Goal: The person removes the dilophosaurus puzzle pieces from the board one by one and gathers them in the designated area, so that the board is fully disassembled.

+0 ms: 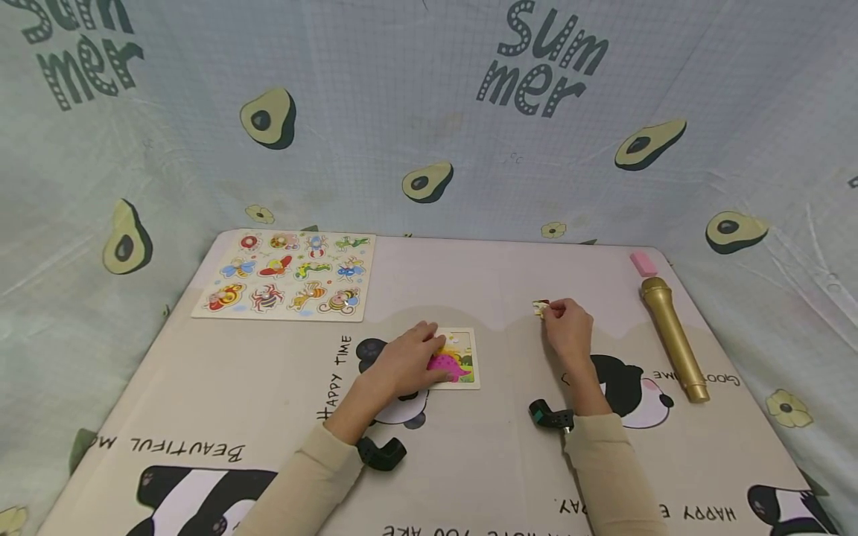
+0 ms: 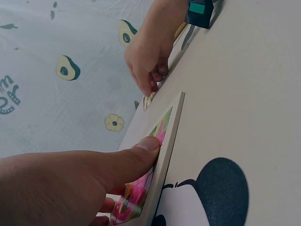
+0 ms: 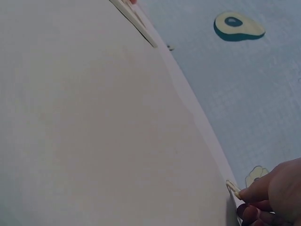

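A small jigsaw puzzle (image 1: 465, 380) in a pale wooden frame lies on the table, with a pink dinosaur picture showing. My left hand (image 1: 404, 361) holds its left side, covering part of the picture. In the left wrist view the thumb (image 2: 149, 144) lies across the puzzle (image 2: 139, 188) while the other fingers curl at the far side, partly hidden. Off to the right, my right hand (image 1: 570, 331) pinches a small puzzle piece (image 1: 538, 307) between thumb and fingers. The right wrist view shows this piece (image 3: 232, 187) edge-on at the fingertips, close over the table.
A wooden board with insect pictures (image 1: 284, 275) lies at the back left. Along the right side are a gold microphone-shaped cylinder (image 1: 673, 339) and a pink block (image 1: 643, 263). Patterned cloth (image 1: 362, 112) hangs behind the table (image 1: 469, 454).
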The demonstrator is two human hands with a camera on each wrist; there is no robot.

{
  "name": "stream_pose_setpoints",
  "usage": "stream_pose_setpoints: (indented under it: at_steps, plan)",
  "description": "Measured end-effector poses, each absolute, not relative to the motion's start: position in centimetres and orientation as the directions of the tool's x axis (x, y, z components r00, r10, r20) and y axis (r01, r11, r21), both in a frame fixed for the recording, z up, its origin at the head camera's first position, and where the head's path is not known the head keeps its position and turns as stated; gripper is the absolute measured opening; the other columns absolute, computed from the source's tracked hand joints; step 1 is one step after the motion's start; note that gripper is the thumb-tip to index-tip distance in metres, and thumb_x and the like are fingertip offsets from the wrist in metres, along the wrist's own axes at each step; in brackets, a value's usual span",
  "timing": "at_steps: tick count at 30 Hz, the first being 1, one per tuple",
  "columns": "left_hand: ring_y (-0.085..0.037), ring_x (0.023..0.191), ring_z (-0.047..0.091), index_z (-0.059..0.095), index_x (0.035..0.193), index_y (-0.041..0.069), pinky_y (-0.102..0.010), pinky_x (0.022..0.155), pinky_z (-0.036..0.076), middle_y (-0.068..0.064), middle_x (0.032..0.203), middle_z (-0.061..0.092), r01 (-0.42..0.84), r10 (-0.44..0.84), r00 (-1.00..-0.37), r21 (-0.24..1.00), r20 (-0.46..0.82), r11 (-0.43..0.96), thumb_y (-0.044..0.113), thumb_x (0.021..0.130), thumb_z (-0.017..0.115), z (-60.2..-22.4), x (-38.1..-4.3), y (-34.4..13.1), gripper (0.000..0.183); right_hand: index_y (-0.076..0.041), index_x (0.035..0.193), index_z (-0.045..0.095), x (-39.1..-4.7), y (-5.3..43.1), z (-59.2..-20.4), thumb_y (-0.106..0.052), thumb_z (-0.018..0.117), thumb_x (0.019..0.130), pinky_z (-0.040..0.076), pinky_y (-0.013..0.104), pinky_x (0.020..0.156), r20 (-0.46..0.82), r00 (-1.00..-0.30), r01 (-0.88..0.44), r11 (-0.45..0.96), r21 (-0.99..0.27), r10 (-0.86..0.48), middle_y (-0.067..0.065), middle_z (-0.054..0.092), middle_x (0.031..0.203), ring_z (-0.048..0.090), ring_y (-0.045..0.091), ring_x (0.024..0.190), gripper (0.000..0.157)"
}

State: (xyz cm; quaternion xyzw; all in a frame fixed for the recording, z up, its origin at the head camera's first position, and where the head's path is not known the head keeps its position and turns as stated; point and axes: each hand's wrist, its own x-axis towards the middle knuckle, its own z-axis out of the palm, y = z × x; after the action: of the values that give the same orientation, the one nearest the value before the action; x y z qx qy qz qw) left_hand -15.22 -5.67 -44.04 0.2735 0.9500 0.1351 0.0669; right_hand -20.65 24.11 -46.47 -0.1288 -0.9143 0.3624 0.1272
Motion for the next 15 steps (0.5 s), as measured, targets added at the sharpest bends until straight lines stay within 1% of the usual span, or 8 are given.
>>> stream_pose_setpoints:
  at_steps: [8,15]
  plan:
    - [-0.034,0.146,0.041,0.057,0.140,0.006,-0.043,0.119,0.037,-0.016,0.153,0.046,0.504,0.539,-0.840,0.286,-0.057,0.815,0.047,0.091,0.070,-44.13,-15.20,-5.67,0.066,0.009,0.109,0.067,-20.64,24.51,-46.69,-0.013,0.055,0.098,0.044,0.029,0.067,0.173,-0.920,0.141,0.709,-0.691,0.352,0.024,0.068,0.096,0.063,0.035,0.086,0.027]
    - [-0.034,0.146,0.041,0.057,0.140,0.006,-0.044,0.119,0.038,-0.016,0.153,0.046,0.505,0.539,-0.841,0.282,-0.053,0.816,0.047,0.090,0.071,-44.27,-15.20,-5.67,0.066,0.011,0.108,0.067,-20.45,24.46,-46.62,-0.010,0.055,0.097,0.049,0.036,0.070,0.180,-0.924,0.134,0.725,-0.676,0.339,0.026,0.068,0.096,0.064,0.037,0.087,0.026]
